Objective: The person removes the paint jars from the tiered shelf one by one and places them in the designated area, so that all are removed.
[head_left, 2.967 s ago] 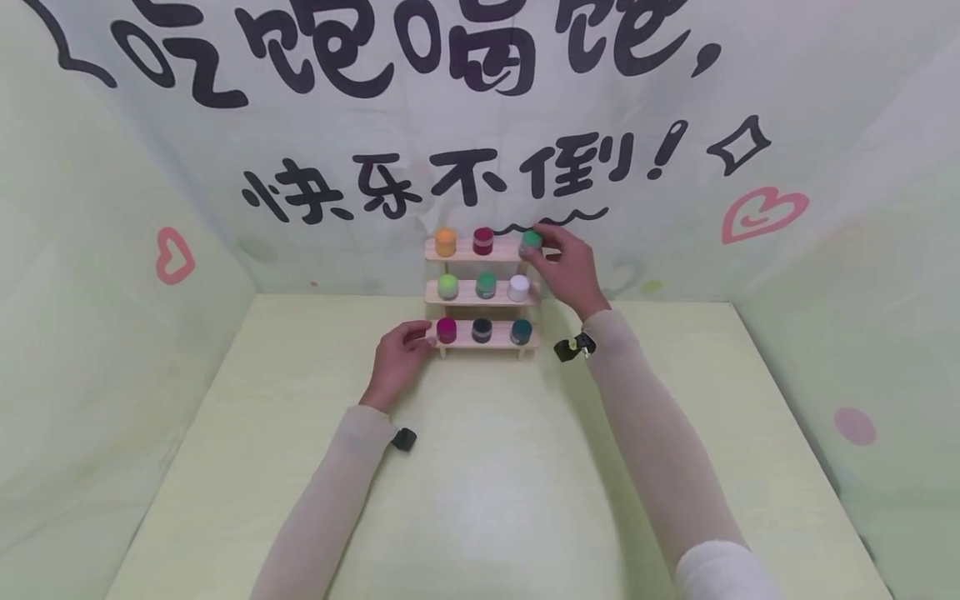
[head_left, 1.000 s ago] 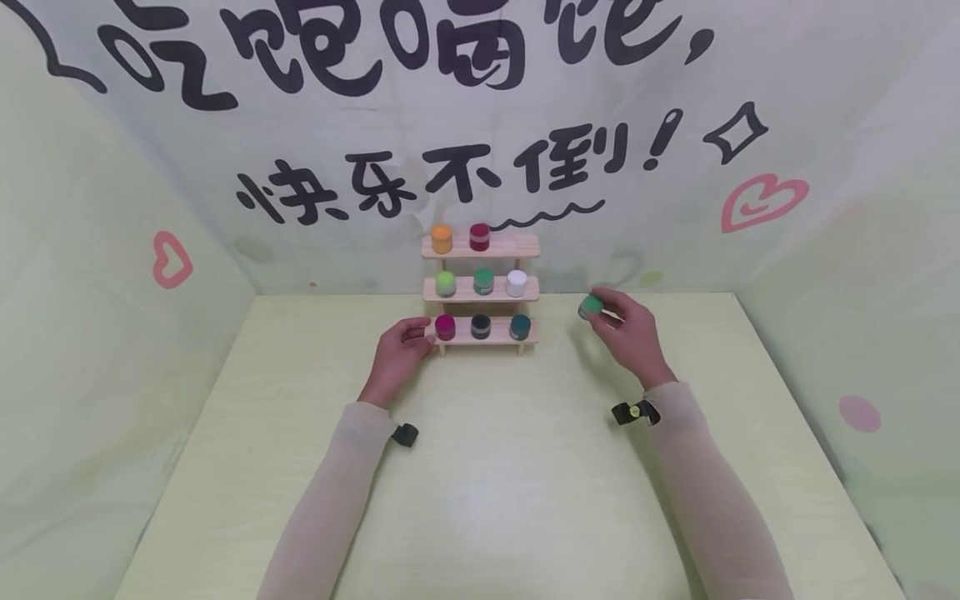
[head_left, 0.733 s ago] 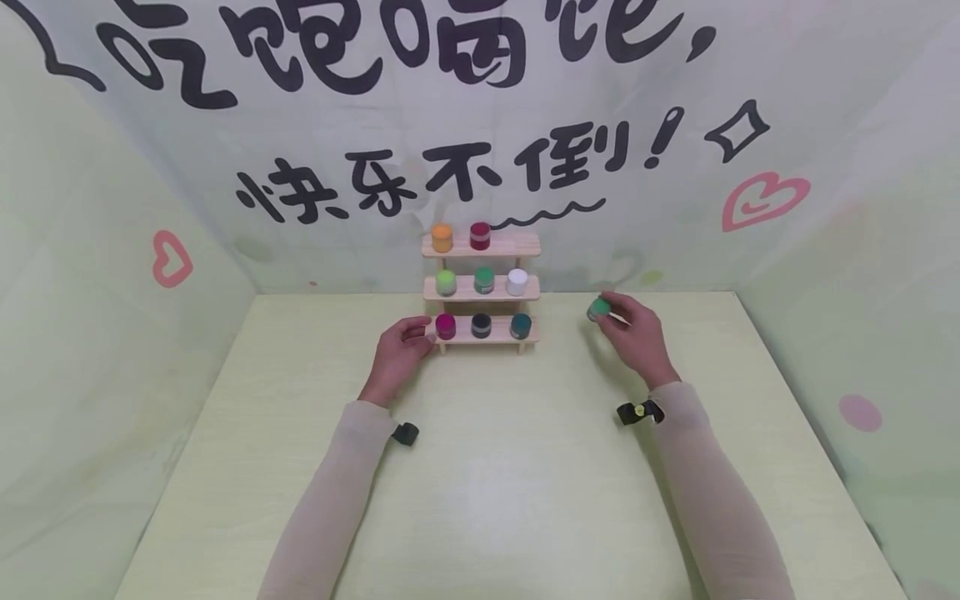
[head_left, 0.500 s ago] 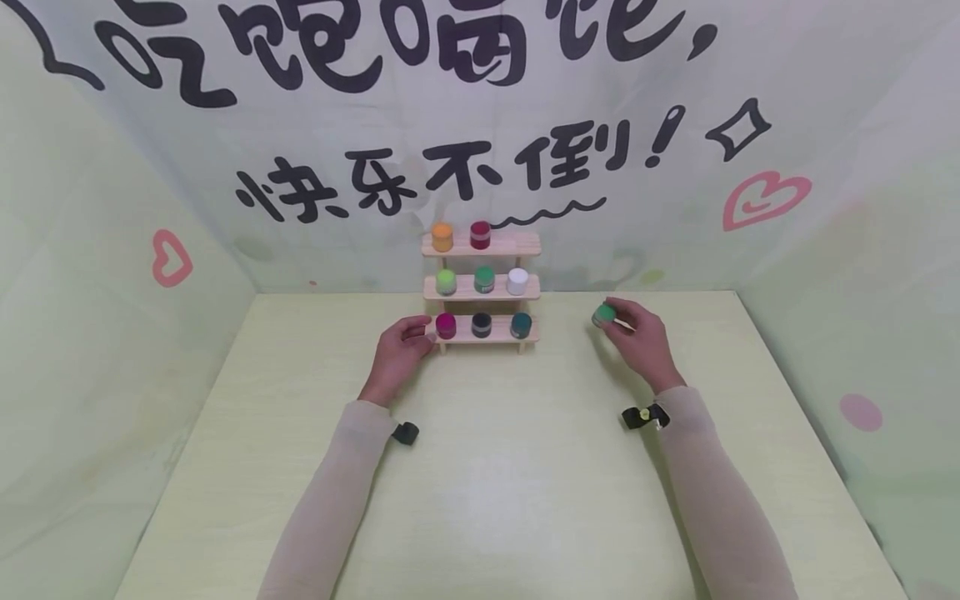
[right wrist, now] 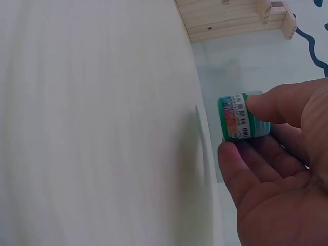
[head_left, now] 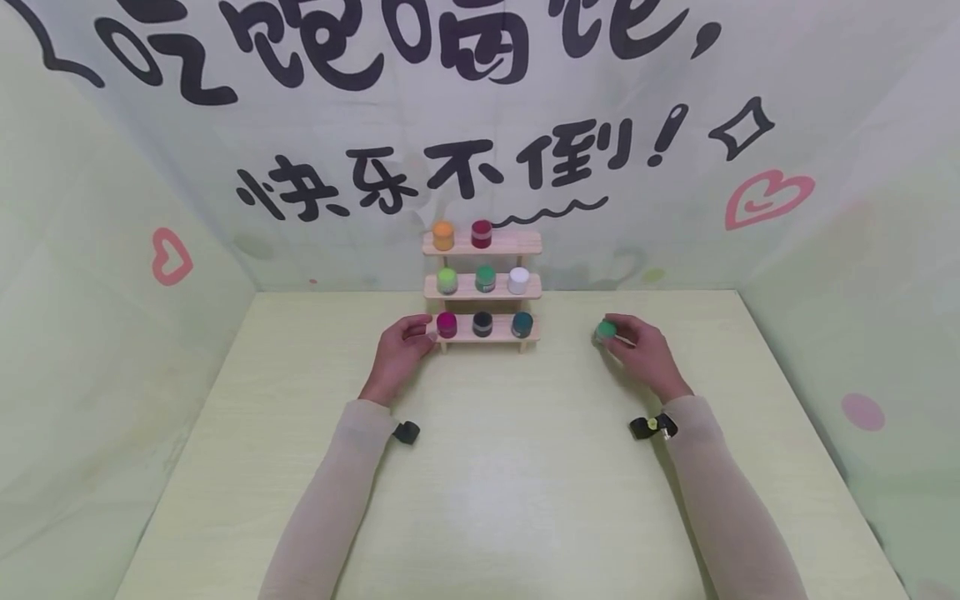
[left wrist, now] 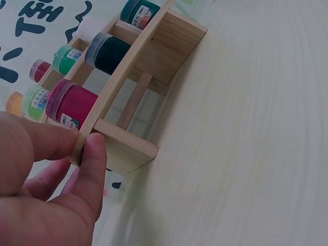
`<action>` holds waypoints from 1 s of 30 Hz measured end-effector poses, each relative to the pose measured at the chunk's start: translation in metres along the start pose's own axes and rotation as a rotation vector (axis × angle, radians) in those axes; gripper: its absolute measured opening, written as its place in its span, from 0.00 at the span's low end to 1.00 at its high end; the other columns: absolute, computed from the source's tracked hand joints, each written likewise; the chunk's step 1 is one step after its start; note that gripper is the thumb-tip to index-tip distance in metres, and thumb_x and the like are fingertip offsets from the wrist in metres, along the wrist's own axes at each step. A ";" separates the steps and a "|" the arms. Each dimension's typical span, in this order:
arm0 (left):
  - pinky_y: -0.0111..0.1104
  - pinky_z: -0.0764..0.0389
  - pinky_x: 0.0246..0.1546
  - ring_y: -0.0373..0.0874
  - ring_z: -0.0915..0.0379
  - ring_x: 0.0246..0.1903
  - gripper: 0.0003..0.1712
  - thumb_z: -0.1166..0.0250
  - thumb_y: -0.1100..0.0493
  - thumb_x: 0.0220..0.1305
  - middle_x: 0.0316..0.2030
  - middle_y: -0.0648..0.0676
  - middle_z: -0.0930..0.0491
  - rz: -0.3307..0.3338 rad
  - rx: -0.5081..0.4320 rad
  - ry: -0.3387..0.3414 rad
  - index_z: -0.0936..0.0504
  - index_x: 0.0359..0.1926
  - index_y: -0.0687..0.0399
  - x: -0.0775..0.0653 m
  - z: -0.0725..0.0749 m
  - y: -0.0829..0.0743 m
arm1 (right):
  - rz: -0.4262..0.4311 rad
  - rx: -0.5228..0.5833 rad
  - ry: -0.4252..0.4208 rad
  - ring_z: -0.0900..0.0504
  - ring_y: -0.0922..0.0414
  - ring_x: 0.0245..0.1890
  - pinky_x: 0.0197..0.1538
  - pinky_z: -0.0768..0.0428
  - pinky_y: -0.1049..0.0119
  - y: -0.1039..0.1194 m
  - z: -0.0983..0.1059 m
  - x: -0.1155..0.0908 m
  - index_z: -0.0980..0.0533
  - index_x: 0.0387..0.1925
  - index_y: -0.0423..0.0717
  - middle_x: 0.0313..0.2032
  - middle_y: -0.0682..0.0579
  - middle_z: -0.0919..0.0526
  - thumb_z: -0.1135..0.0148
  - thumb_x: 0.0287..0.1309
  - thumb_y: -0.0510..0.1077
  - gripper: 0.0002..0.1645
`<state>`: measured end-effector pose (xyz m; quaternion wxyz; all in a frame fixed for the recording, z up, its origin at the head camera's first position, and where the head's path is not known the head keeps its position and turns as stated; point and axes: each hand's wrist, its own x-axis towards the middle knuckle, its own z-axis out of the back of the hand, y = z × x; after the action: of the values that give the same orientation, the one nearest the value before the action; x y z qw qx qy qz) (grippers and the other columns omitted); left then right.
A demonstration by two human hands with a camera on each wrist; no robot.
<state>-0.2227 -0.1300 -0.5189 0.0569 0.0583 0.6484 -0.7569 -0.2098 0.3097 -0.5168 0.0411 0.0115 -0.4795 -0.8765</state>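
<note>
A three-tier wooden rack [head_left: 502, 335] stands against the back wall with small paint jars on its steps. My left hand [head_left: 401, 354] pinches the left end of its lowest step between thumb and fingers, beside the magenta paint jar [left wrist: 69, 105]. To the right of the rack, my right hand [head_left: 643, 354] holds a green paint jar [right wrist: 243, 117] between thumb and fingers, low over the table. Whether its base touches the table I cannot tell. On the top step stand an orange jar [head_left: 443, 236] and a dark red jar [head_left: 482, 234], both at left and middle.
The middle step bears a light green jar [head_left: 447, 282], another green jar [head_left: 486, 279] and a white jar [head_left: 518, 281]. A black jar [head_left: 482, 324] and a teal jar [head_left: 522, 325] share the lowest step. Fabric walls with lettering enclose the pale table [head_left: 495, 467].
My right hand has lifted the green paint jar off the rack's top step, carried it right and lowered it towards the table. The left hand keeps its grip on the rack.
</note>
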 end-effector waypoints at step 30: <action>0.29 0.14 0.51 0.49 0.20 0.53 0.22 0.33 0.62 0.66 0.56 0.58 0.24 0.028 -0.091 0.022 0.22 0.61 0.53 0.000 0.000 0.000 | -0.033 -0.027 0.135 0.27 0.43 0.69 0.67 0.23 0.47 -0.002 -0.002 0.001 0.28 0.68 0.49 0.65 0.44 0.23 0.36 0.68 0.49 0.29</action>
<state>-0.2224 -0.1297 -0.5188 0.0633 0.0729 0.6819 -0.7250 -0.2108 0.3090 -0.5202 0.0589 0.0782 -0.4636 -0.8806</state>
